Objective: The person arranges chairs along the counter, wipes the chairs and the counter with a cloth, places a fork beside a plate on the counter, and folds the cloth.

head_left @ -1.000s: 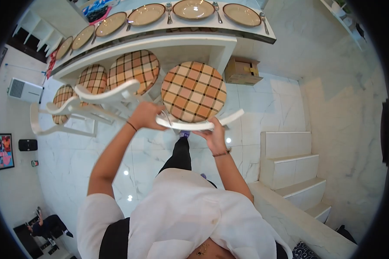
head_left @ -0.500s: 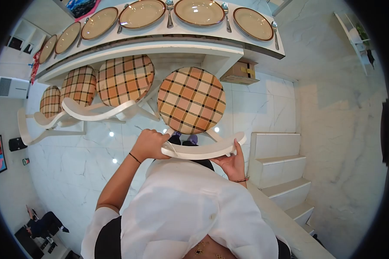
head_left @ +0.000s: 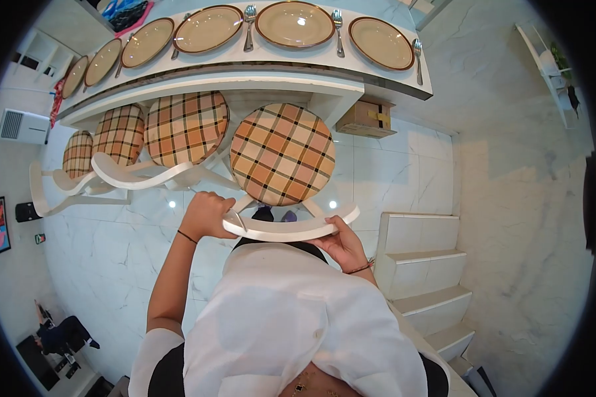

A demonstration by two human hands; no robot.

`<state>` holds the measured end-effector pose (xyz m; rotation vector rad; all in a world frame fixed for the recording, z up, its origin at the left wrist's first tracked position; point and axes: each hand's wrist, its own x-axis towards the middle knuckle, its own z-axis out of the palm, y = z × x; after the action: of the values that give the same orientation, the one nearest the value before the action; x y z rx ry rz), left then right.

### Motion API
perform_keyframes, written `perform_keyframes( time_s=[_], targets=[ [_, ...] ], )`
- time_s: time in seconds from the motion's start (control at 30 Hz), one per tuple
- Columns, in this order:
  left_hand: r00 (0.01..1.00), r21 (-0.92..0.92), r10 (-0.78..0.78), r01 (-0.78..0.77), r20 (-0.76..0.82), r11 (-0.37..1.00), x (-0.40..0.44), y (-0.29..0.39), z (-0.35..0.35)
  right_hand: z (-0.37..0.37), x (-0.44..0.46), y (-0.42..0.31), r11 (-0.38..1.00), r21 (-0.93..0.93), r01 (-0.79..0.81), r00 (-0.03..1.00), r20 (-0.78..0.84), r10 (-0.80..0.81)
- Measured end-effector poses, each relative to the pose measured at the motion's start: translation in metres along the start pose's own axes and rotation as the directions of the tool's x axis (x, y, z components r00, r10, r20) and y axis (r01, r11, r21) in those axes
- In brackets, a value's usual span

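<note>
A white chair with a round plaid seat [head_left: 283,153] stands between me and the long table. Its curved white backrest [head_left: 286,229] is close in front of my waist. The fingers of my left hand [head_left: 207,215] are wrapped round the left end of that backrest. Near its right end, my right hand [head_left: 342,245] grips from below and behind, thumb on top. To the left, a neighbouring chair's backrest [head_left: 139,178] is near my left hand, not touching it.
Several plates [head_left: 295,24] with cutlery line the white table [head_left: 258,56]. More plaid chairs [head_left: 187,127] stand at its left. A cardboard box [head_left: 365,119] lies beyond my chair. White steps [head_left: 422,264] rise at the right. A person [head_left: 66,334] is at the far lower left.
Compared with a second ago, the backrest and both my hands are nearer my body. Since half a second ago, hands and chair have shifted slightly left and up in view.
</note>
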<state>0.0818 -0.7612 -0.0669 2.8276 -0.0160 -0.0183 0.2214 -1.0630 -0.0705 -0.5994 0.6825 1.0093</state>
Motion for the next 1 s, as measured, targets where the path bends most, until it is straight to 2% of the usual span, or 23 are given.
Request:
perform_keyframes(
  time_s=[0.2, 0.3, 0.4, 0.53, 0.57, 0.6, 0.63, 0.67, 0.7, 0.73, 0.77, 0.8, 0.83, 0.87, 0.93, 0.97, 1.0],
  targets=[
    [0.999, 0.012, -0.015, 0.015, 0.038, 1.000, 0.003, -0.004, -0.005, -0.004, 0.005, 0.000, 1.000, 0.019, -0.014, 1.000, 0.005, 0.014],
    [1.000, -0.006, 0.007, -0.007, -0.013, 1.000, 0.002, -0.004, -0.002, -0.009, 0.005, 0.001, 0.999, 0.027, -0.025, 1.000, 0.018, 0.024],
    [0.997, -0.017, -0.007, 0.009, 0.076, 1.000, 0.001, -0.001, -0.005, -0.008, 0.004, -0.001, 0.999, 0.018, -0.026, 1.000, -0.001, 0.026],
    [0.997, -0.003, -0.015, 0.015, 0.078, 1.000, 0.005, -0.003, -0.007, -0.014, 0.015, -0.001, 0.999, -0.011, -0.038, 0.999, 0.038, 0.038],
    [0.996, 0.002, -0.016, 0.016, 0.082, 1.000, 0.004, -0.001, -0.007, -0.021, 0.013, 0.000, 0.957, -0.289, 0.019, 1.000, 0.017, -0.015],
    [0.999, -0.026, 0.006, -0.005, 0.047, 1.000, 0.001, -0.002, -0.005, -0.021, 0.004, -0.002, 0.857, -0.516, 0.005, 1.000, 0.006, -0.002],
    [1.000, -0.055, 0.021, -0.020, 0.007, 0.998, -0.001, -0.002, -0.005, -0.015, -0.008, -0.009, 0.699, -0.715, -0.011, 1.000, -0.006, 0.010],
    [0.999, -0.100, 0.042, -0.045, -0.025, 0.994, -0.003, -0.002, -0.005, -0.012, -0.017, -0.018, 0.433, -0.900, -0.038, 0.996, -0.070, -0.058],
    [0.995, -0.154, 0.050, -0.064, -0.088, 0.986, -0.004, -0.002, -0.007, -0.016, -0.015, -0.034, 0.286, -0.956, -0.066, 0.993, -0.091, -0.073],
    [0.987, -0.207, 0.053, -0.083, -0.149, 0.975, -0.006, 0.001, -0.013, -0.024, -0.014, -0.055, 0.308, -0.947, -0.092, 0.986, -0.131, -0.106],
    [0.962, -0.227, 0.059, -0.123, -0.268, 0.966, -0.009, 0.006, -0.023, -0.024, -0.018, -0.069, 0.269, -0.962, -0.049, 0.956, -0.123, -0.266],
    [0.960, -0.227, 0.040, -0.106, -0.276, 0.968, -0.015, 0.008, -0.027, -0.021, -0.020, -0.082, 0.165, -0.985, 0.056, 0.880, -0.029, -0.474],
    [0.929, -0.259, -0.005, -0.099, -0.371, 0.961, -0.023, 0.007, -0.032, 0.001, -0.025, -0.086, 0.011, -0.992, 0.125, 0.733, 0.085, -0.675],
    [0.885, -0.289, -0.052, -0.095, -0.463, 0.953, -0.031, 0.006, -0.037, 0.027, -0.029, -0.080, -0.232, -0.954, 0.189, 0.527, 0.298, -0.796],
    [0.821, -0.303, -0.128, -0.057, -0.556, 0.951, -0.055, 0.005, -0.053, 0.094, -0.020, -0.046, -0.605, -0.771, 0.201, 0.241, 0.637, -0.732],
    [0.772, -0.406, -0.258, -0.001, -0.581, 0.914, -0.072, 0.002, -0.059, 0.121, -0.006, -0.025, -0.753, -0.601, 0.268, 0.206, 0.799, -0.565],
    [0.709, -0.508, -0.385, 0.043, -0.591, 0.860, -0.090, -0.005, -0.066, 0.157, 0.003, 0.011, -0.778, -0.480, 0.405, 0.251, 0.877, -0.411]
  ],
)
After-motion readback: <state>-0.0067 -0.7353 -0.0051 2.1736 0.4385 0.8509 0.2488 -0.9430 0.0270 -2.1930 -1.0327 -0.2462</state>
